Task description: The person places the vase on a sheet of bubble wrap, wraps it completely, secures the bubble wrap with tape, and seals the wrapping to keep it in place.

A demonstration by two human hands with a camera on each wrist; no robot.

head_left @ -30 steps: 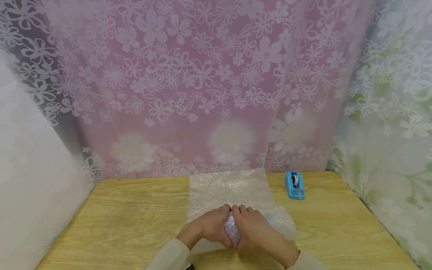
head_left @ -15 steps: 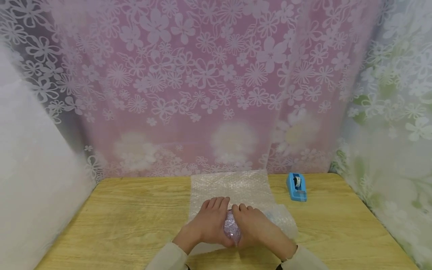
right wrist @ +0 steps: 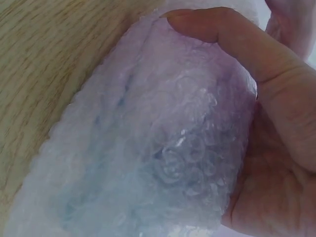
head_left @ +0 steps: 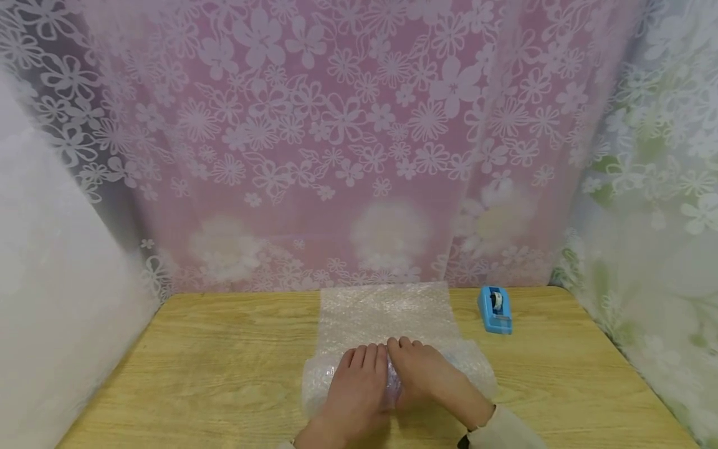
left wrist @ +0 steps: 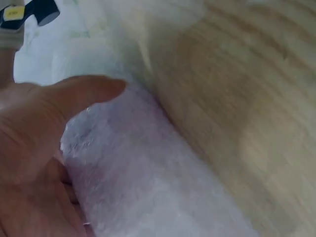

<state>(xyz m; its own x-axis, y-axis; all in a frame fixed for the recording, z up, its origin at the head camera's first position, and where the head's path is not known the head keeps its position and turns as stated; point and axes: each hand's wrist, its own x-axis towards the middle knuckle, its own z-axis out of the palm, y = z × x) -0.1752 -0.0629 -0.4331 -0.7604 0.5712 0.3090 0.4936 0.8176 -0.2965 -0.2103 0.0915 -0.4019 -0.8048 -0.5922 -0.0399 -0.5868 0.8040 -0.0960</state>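
Observation:
A roll of bubble wrap lies crosswise near the table's front, around a purple and bluish object whose kind the layers hide. My left hand holds the roll left of its middle, fingers over the top and thumb on the near side, as the left wrist view shows. Close beside it, my right hand grips the roll, its thumb pressed on the wrap. Bluish tints show through the wrap in the right wrist view. The flat bubble wrap sheet stretches from the roll to the table's back edge.
A blue tape dispenser with a roll of tape stands at the back right of the wooden table. Behind the table hangs a pink flowered curtain. White sheeting borders the left side, and a pale flowered curtain the right.
My left hand has lifted its fingers and resettled over the roll. The wrap left of it, flat before, now stands up as part of the roll. The right hand has stayed almost in place.

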